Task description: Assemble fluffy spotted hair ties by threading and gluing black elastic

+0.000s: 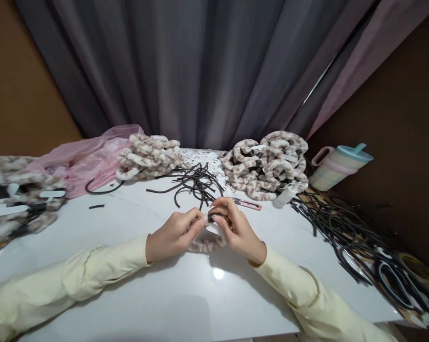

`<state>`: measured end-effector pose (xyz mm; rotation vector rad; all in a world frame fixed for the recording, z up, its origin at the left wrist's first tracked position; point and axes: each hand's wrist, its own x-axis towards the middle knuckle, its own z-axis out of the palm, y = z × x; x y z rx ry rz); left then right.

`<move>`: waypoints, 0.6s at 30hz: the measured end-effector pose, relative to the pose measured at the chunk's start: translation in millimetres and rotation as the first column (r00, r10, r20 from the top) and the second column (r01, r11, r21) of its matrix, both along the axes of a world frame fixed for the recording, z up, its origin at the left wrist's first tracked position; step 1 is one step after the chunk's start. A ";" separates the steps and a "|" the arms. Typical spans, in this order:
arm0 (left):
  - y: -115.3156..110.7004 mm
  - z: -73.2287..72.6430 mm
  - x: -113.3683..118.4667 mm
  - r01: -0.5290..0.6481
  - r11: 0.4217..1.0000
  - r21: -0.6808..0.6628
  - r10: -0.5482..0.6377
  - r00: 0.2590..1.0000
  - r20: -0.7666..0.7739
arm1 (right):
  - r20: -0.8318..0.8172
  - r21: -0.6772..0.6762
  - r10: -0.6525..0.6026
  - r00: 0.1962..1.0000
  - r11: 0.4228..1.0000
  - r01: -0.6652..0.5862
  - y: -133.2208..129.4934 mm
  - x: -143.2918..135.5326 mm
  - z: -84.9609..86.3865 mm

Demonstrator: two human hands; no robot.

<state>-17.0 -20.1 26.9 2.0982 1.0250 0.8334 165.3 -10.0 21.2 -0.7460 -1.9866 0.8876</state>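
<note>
A white-and-brown fuzzy ring [207, 245] hangs below and between my two hands, low over the white table [136, 294]. My left hand [178, 232] is closed, thumb and forefinger pinched together at the ring's upper left. What lies in that pinch is hidden. Fingers of my right hand [237, 228] curl round the upper right of the ring, where a short dark band or cord end [211, 217] shows beside the thumb. Just beyond my hands lies a tangle of black cords [198, 183].
Piles of fuzzy rings sit at back centre [148, 156], back right [267, 164] and far left [39, 209], near a pink plastic bag [89, 156]. On the right are a pink cutter [250, 204], a small clear bottle [285, 196], a lidded cup [337, 168] and many black cords [342, 232].
</note>
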 end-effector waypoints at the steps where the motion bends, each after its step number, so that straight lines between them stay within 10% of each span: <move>1: -0.5 0.9 0.4 -0.005 1.000 -0.022 0.005 1.000 0.007 | 0.008 0.018 -0.002 1.000 1.000 0.002 0.5 0.1 -0.4; 5: -0.9 8.2 2.1 -0.029 0.978 -0.207 0.053 0.992 0.115 | 0.097 0.252 -0.074 0.993 0.967 0.047 3.4 2.7 0.2; 10: 1.7 16.5 3.7 0.067 0.843 -0.533 0.132 0.936 0.327 | 0.160 0.703 -0.279 0.947 0.706 0.089 -0.5 2.8 3.2; 14: 4.4 17.3 4.2 0.177 0.686 -0.705 0.241 0.860 0.450 | 0.162 0.808 -0.361 0.918 0.583 0.086 -4.3 -2.4 0.4; 18: 9.2 17.7 3.2 0.232 0.585 -0.777 0.321 0.813 0.485 | 0.239 0.813 -0.307 0.921 0.581 -0.018 1.2 0.5 -1.7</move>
